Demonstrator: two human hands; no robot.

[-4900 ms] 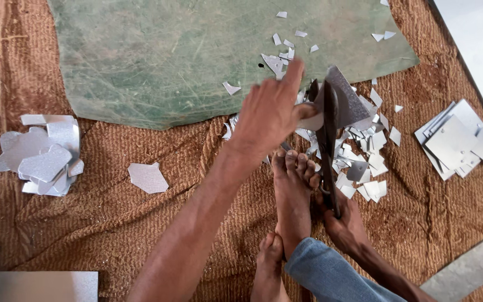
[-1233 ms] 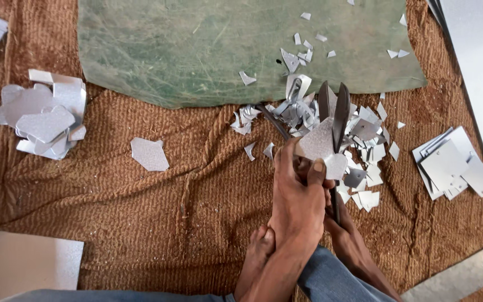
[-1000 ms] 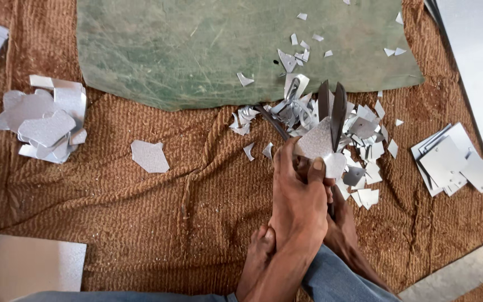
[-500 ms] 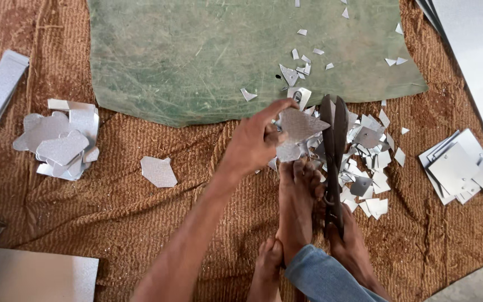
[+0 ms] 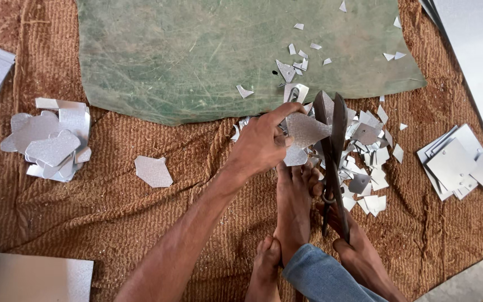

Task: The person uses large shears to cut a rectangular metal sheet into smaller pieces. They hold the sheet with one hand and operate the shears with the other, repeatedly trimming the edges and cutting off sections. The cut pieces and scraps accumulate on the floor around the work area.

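Observation:
My left hand (image 5: 261, 144) pinches a small silver sheet piece (image 5: 306, 130) and holds its pointed edge against the open blades of large dark shears (image 5: 335, 126). The shears stand on the brown mat, blades pointing away from me. My right hand (image 5: 359, 254) grips their handles low down, beside my bare foot (image 5: 294, 201), which rests next to the tool. Silver offcuts (image 5: 367, 170) lie scattered around the blades.
A pile of cut silver shapes (image 5: 51, 140) lies at the left, with one loose shape (image 5: 152, 170) nearer me. Square silver blanks (image 5: 459, 165) are stacked at the right. A green mat (image 5: 208, 56) lies beyond, and silver sheets sit at bottom left (image 5: 29, 277) and top right (image 5: 476, 45).
My left hand has lifted from close over my foot to the left side of the blades, still holding the silver piece. The shears and my right hand have stayed in place.

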